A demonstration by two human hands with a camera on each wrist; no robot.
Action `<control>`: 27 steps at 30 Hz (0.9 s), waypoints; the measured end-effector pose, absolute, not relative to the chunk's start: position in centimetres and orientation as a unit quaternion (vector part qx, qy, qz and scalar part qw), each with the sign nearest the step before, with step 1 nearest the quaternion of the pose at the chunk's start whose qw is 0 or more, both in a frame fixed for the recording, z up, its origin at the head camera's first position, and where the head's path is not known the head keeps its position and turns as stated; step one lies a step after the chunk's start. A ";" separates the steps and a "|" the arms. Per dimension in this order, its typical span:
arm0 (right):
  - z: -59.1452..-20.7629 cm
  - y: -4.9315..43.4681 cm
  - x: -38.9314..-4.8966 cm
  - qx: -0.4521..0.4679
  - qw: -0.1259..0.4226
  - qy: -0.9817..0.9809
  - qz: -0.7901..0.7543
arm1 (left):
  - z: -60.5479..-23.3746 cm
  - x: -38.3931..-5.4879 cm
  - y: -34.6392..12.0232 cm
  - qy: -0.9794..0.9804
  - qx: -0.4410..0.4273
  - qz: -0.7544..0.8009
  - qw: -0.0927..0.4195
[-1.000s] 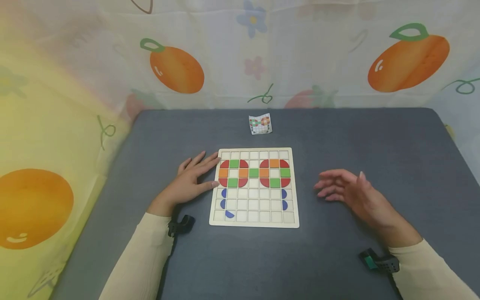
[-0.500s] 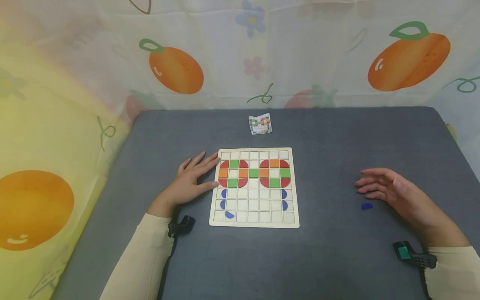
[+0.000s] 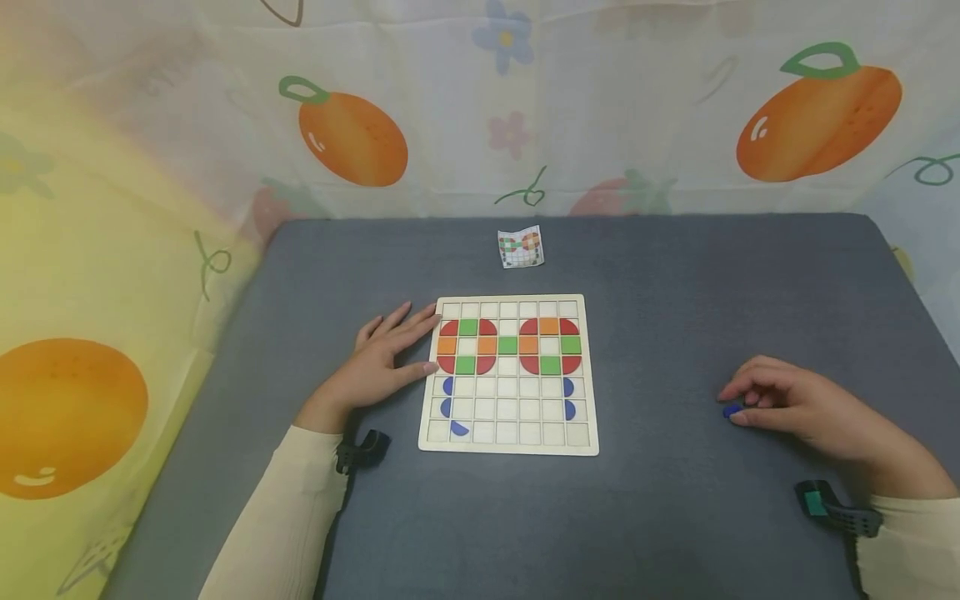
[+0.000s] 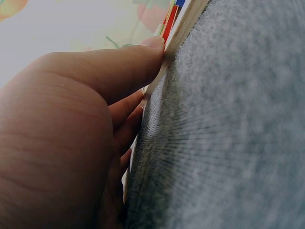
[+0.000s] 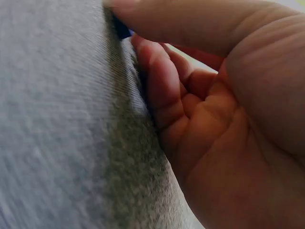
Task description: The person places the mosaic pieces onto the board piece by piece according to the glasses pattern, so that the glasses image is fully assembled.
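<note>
At the right of the head view, my right hand (image 3: pixel 810 408) pinches a blue half-round tile (image 3: pixel 731 411) between thumb and index finger, down at the cloth. In the right wrist view the same blue tile (image 5: pixel 121 29) shows under the thumb, mostly covered. My left hand (image 3: pixel 378 358) lies with its fingers stretched out, thumb tip and fingertips on the left rim of the pale grid board (image 3: pixel 508 447). Red, green and orange tiles form two rings on it, joined by a green square (image 3: pixel 507 346). Several blue half-rounds run down both sides; the lowest left one (image 3: pixel 459 428) lies tilted.
A small paper card (image 3: pixel 521 247) printed with a similar coloured pattern lies behind the board. The table has a dark grey cloth (image 3: pixel 645 517). A fruit-print curtain (image 3: pixel 450 100) hangs along the back and left sides.
My right hand has moved right, away from the board, and its thumb and index finger have closed on the blue tile on the cloth. The left hand and the board have stayed put.
</note>
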State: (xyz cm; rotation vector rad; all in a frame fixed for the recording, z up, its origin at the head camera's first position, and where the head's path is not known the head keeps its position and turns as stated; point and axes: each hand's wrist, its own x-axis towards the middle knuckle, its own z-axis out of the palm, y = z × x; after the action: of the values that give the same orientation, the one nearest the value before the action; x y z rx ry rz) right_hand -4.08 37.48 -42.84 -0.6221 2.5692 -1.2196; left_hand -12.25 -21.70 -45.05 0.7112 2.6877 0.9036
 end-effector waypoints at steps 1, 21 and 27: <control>-42.8 37.4 -4.1 -0.226 0.103 0.878 -0.408 | -45.1 -12.3 -21.7 0.914 0.242 0.306 0.109; -42.3 34.1 -3.9 -0.187 0.081 0.886 -0.417 | -45.2 -12.3 -21.8 0.917 0.234 0.300 0.122; -42.9 32.1 -3.9 -0.157 0.147 0.818 -0.534 | -45.0 -12.3 -21.7 0.917 0.236 0.300 0.118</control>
State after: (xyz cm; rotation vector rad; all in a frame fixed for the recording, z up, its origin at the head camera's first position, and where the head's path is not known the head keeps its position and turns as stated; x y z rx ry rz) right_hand -3.87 32.07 -42.86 -0.4505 2.3544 -1.5359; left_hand -12.30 -21.70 -44.98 0.6899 2.6817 0.8790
